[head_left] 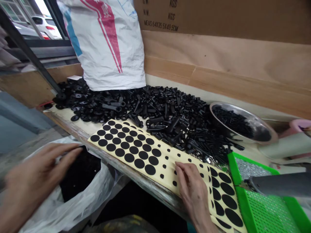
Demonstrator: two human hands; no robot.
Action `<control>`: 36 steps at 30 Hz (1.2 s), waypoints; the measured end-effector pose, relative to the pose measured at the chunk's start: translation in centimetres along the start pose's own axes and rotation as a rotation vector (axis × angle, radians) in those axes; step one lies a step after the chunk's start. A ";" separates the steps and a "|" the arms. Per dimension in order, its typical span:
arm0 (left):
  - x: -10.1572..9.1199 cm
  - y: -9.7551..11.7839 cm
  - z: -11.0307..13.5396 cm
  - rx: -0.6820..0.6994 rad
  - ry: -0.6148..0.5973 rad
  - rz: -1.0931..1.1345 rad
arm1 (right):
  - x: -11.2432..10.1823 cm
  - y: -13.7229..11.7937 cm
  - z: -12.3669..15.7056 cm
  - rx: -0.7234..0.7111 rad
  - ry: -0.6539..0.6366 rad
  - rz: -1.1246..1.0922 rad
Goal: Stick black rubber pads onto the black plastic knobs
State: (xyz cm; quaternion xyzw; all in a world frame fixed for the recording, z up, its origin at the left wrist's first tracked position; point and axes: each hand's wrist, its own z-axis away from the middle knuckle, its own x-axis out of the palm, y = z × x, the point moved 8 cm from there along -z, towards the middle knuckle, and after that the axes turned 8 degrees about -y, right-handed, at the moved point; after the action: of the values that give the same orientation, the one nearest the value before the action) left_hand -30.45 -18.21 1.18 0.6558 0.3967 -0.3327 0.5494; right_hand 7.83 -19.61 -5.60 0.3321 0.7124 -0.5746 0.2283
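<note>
My left hand (41, 174), a little blurred, is over a white plastic bag (97, 191) that holds a mass of dark material (80, 178). Its thumb and fingers pinch together; what is between them I cannot make out. My right hand (193, 191) is closed, thumb and fingertips together, at a pale yellow sticker sheet (171, 174). Rows of black round stickers (129, 157) cover the sheet's left part, and small black dots dot its middle. Under and beside my right hand, another sheet carries larger black ovals (228, 201).
Behind the sheets lies a heap of black plastic parts (165, 110). A metal bowl (272, 137) of thin black pieces stands at right, near a green tray (262, 207) and a grey-handled tool (282, 184). A white sack (116, 48) stands at the back.
</note>
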 end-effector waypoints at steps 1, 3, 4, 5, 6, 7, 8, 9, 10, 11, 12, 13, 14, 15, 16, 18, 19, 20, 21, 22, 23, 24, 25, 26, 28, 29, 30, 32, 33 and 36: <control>1.1 2.2 -0.4 0.111 0.018 -0.029 | 0.6 -0.9 -0.6 -0.040 -0.008 0.025; 5.3 7.9 -1.2 0.393 -0.058 -0.012 | 2.0 -2.6 -1.7 -0.102 -0.008 0.071; 7.7 10.4 -1.7 0.481 -0.129 -0.033 | 2.7 -3.3 -2.2 -0.115 -0.001 0.094; 9.9 12.3 -2.2 0.535 -0.183 -0.058 | 3.4 -3.7 -2.6 -0.118 0.008 0.115; 11.7 13.9 -2.5 0.588 -0.230 -0.079 | 3.9 -4.0 -3.0 -0.114 0.020 0.129; 13.1 14.9 -2.9 0.617 -0.273 -0.100 | 4.4 -4.0 -3.3 -0.105 0.030 0.138; 14.1 15.5 -3.1 0.638 -0.303 -0.115 | 4.8 -3.9 -3.5 -0.092 0.037 0.143; 14.7 15.7 -3.2 0.653 -0.322 -0.126 | 5.0 -3.7 -3.6 -0.077 0.042 0.144; 15.2 15.7 -3.2 0.661 -0.337 -0.135 | 5.2 -3.5 -3.8 -0.058 0.042 0.137; 15.4 15.5 -3.2 0.665 -0.343 -0.142 | 5.3 -3.2 -3.8 -0.040 0.037 0.124; 15.6 15.2 -3.2 0.663 -0.343 -0.150 | 5.3 -2.9 -3.9 -0.023 0.025 0.104; 15.6 15.0 -3.2 0.659 -0.340 -0.158 | 5.4 -2.8 -3.9 -0.012 0.008 0.079; 15.7 14.8 -3.1 0.658 -0.336 -0.163 | 5.4 -2.6 -4.0 -0.008 -0.010 0.051; 15.8 14.7 -3.1 0.657 -0.335 -0.168 | 5.5 -2.6 -4.0 -0.006 -0.026 0.020; 15.9 14.6 -3.1 0.658 -0.336 -0.171 | 5.5 -2.5 -4.0 -0.005 -0.033 -0.010; 16.1 14.7 -3.1 0.667 -0.337 -0.180 | 5.3 -2.3 -4.0 0.013 -0.006 -0.051; 16.2 14.7 -3.2 0.671 -0.335 -0.186 | 5.2 -2.1 -4.0 0.030 0.021 -0.061; 16.2 14.7 -3.2 0.676 -0.331 -0.194 | 5.1 -1.9 -3.9 0.049 0.045 -0.065; 16.3 14.8 -3.3 0.681 -0.326 -0.201 | 5.1 -1.8 -3.9 0.065 0.057 -0.069; 16.3 14.8 -3.4 0.686 -0.323 -0.207 | 5.2 -1.8 -3.9 0.075 0.054 -0.074; 16.3 14.8 -3.4 0.691 -0.323 -0.211 | 5.3 -1.8 -3.9 0.077 0.038 -0.084; 16.3 14.9 -3.4 0.697 -0.321 -0.212 | 5.5 -1.9 -3.9 0.073 0.013 -0.099; 16.3 14.9 -3.4 0.701 -0.320 -0.213 | 5.6 -2.1 -3.9 0.065 -0.012 -0.117; 16.2 14.9 -3.4 0.706 -0.321 -0.213 | 5.6 -2.2 -3.9 0.054 -0.034 -0.136; 16.0 15.0 -3.4 0.722 -0.324 -0.209 | 5.6 -2.6 -3.9 0.037 -0.069 -0.173; 15.9 15.0 -3.4 0.730 -0.330 -0.199 | 5.5 -2.7 -3.9 0.031 -0.083 -0.191; 15.7 15.0 -3.4 0.732 -0.340 -0.180 | 5.4 -2.7 -3.9 0.028 -0.095 -0.211; 15.2 14.8 -3.9 0.697 -0.350 -0.103 | 5.2 -2.7 -3.9 0.023 -0.112 -0.257; 14.9 14.7 -4.3 0.667 -0.348 -0.053 | 5.1 -2.6 -4.0 0.018 -0.118 -0.285; 14.1 14.6 -5.3 0.606 -0.351 0.077 | 4.5 -2.6 -4.3 0.003 -0.142 -0.381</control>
State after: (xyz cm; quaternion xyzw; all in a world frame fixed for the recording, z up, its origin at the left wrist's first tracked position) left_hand -11.00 -12.00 -3.56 0.7365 0.1545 -0.5219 0.4016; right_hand 3.14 -14.78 -6.07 0.1504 0.7436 -0.6304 0.1646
